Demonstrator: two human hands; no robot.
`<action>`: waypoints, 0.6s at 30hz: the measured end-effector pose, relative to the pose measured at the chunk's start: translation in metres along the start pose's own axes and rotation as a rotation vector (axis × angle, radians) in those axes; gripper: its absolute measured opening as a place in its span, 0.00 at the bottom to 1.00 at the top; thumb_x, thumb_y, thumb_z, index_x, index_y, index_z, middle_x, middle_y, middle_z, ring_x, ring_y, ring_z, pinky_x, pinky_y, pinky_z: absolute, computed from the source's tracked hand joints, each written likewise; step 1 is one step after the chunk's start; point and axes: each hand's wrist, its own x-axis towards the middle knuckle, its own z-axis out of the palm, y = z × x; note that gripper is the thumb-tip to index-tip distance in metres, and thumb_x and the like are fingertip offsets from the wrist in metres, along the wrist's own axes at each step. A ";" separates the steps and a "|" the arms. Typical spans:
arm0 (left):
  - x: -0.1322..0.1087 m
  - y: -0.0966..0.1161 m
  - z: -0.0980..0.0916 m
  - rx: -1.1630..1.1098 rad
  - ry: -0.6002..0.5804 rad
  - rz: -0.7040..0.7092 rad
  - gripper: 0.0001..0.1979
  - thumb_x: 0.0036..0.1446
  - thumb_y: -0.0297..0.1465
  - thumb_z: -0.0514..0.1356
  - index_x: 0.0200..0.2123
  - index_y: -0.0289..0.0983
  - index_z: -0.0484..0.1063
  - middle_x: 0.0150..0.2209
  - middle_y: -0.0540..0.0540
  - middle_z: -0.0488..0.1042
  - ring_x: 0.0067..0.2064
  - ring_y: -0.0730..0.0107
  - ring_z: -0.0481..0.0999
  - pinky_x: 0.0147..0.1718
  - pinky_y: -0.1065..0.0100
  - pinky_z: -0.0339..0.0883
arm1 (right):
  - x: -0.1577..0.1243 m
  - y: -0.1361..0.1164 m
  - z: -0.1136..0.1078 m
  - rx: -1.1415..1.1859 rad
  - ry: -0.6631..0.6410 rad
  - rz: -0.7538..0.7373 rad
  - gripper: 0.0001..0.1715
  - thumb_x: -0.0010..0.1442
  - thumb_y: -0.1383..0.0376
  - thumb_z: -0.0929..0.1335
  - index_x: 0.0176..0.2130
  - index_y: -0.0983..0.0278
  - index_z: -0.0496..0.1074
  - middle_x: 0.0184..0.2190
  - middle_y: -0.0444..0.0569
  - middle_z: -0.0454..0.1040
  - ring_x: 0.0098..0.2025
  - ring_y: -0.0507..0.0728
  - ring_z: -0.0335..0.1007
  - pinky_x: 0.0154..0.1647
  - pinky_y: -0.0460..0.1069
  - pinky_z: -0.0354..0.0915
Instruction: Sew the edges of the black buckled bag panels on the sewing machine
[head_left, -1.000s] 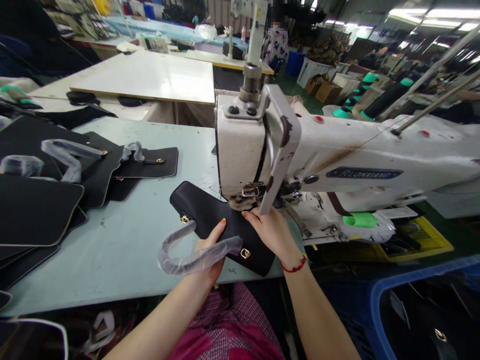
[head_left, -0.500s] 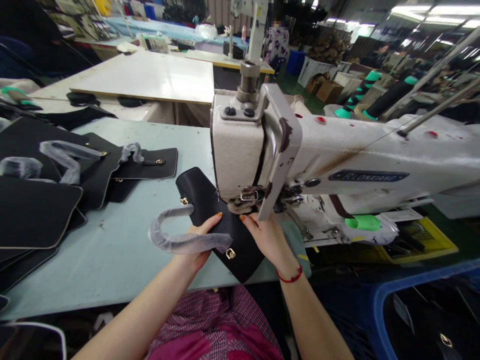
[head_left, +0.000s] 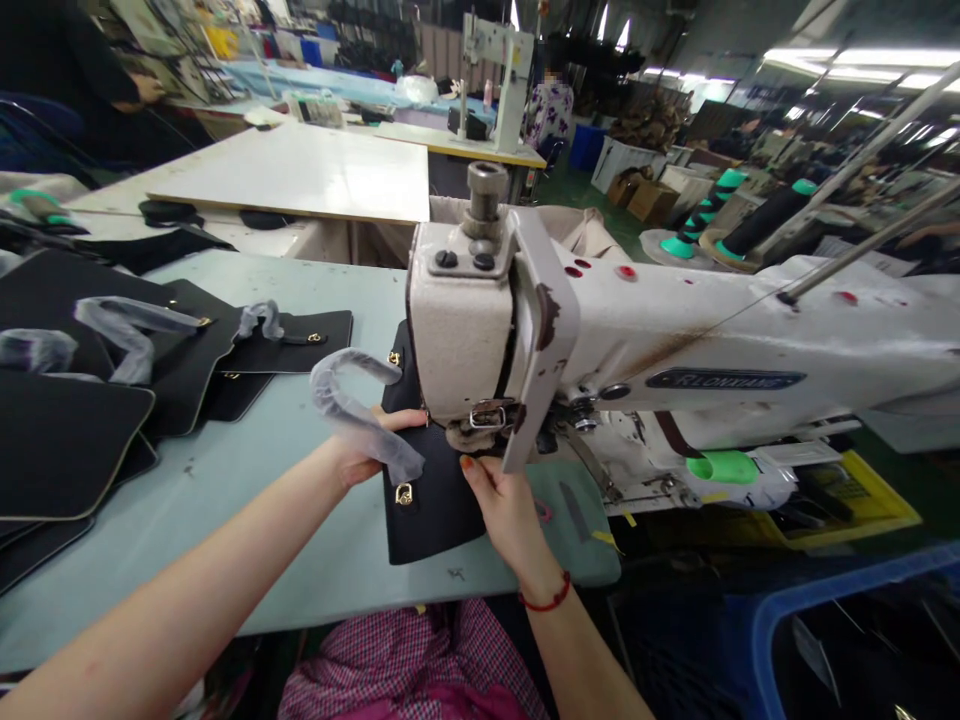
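We read "RLONXIANG" on the nameplate (head_left: 725, 380) of the sewing machine (head_left: 461, 330). The black panel (head_left: 439, 515), bearing gilt clasps (head_left: 404, 494) and a wrapped handle (head_left: 326, 390), lies on the bench (head_left: 225, 440), partly hidden by the machine. The fingers of the left hand (head_left: 358, 467) hold the panel's left edge; the right hand (head_left: 511, 515) has its thumb at the right, its grip we cannot tell

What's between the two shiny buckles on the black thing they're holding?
In the head view, the left thumb, ends of the wrapped handle and black material.
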 end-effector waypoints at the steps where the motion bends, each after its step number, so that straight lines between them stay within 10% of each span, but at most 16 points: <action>1: 0.002 0.004 0.000 0.017 -0.001 -0.013 0.10 0.39 0.19 0.70 0.30 0.29 0.81 0.32 0.34 0.82 0.29 0.54 0.82 0.30 0.61 0.78 | 0.000 0.001 0.002 0.022 0.007 0.000 0.27 0.66 0.51 0.59 0.22 0.63 0.54 0.20 0.40 0.51 0.24 0.49 0.48 0.25 0.46 0.46; 12: 0.016 0.016 0.004 -0.043 0.124 0.033 0.17 0.46 0.25 0.69 0.42 0.33 0.79 0.35 0.37 0.82 0.38 0.49 0.82 0.37 0.58 0.78 | -0.025 0.005 0.015 0.340 -0.116 0.233 0.28 0.62 0.43 0.61 0.29 0.64 0.65 0.20 0.44 0.70 0.19 0.51 0.68 0.19 0.42 0.58; 18: -0.049 -0.058 -0.031 -0.370 0.112 0.025 0.19 0.53 0.43 0.65 0.45 0.40 0.76 0.42 0.40 0.81 0.50 0.52 0.78 0.50 0.57 0.72 | -0.044 0.008 0.018 0.508 -0.149 0.259 0.29 0.62 0.43 0.62 0.30 0.66 0.65 0.28 0.54 0.79 0.23 0.51 0.74 0.19 0.40 0.61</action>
